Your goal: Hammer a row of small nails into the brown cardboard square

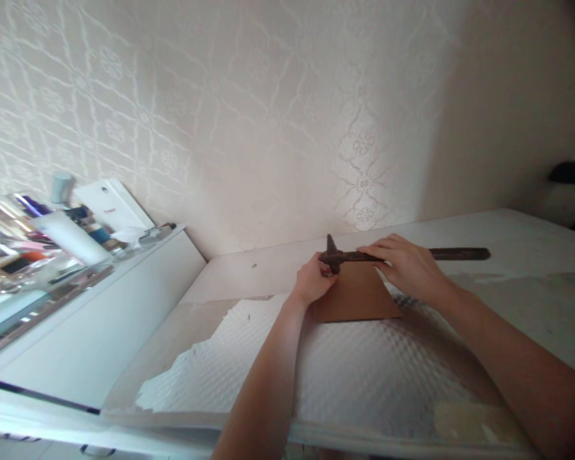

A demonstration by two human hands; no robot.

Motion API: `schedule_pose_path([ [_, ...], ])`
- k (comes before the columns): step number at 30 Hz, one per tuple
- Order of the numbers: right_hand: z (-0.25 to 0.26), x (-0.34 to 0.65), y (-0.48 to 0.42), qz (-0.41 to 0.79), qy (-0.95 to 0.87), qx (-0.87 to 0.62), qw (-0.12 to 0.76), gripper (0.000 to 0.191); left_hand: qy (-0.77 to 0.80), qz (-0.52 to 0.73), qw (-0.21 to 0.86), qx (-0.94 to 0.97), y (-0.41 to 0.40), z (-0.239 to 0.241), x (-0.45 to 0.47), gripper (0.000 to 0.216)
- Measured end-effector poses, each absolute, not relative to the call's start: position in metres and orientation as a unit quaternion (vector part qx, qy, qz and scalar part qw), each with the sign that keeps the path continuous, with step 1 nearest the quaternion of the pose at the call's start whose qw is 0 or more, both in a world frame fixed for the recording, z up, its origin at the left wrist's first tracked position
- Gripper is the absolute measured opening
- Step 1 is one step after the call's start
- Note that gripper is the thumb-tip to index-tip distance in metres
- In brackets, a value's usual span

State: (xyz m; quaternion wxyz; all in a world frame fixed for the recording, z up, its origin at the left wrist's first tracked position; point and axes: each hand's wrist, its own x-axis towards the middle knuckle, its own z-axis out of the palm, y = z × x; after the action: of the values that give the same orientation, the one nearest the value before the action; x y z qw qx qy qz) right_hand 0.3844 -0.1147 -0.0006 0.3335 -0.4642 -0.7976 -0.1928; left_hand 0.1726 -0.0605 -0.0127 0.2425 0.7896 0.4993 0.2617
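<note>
A dark brown hammer (352,257) lies level across the view, its head to the left and its long handle pointing right. My left hand (313,279) is closed at the head end, with the fingertips partly hidden behind it. My right hand (409,265) grips the handle around its middle. Just below the hammer is a flat brown cardboard piece (359,300), its near edge over a white quilted-looking sheet (364,364). Whether the left fingers also touch the cardboard is hard to see.
The white tabletop (483,233) meets a patterned wall (268,128). At left, a white cabinet (96,326) carries crowded items, among them a white box (112,204) and a pale blue cup (62,186). A dark object (572,172) stands at the right edge.
</note>
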Motion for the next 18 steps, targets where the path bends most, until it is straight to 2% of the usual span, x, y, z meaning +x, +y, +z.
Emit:
schedule_pose_path([
  [18,0.0000,0.3836,-0.1160,-0.186,-0.792,-0.477,0.331,0.034,0.496,0.260,0.245,0.791,-0.0614,-0.0112,0.1722,0.032],
])
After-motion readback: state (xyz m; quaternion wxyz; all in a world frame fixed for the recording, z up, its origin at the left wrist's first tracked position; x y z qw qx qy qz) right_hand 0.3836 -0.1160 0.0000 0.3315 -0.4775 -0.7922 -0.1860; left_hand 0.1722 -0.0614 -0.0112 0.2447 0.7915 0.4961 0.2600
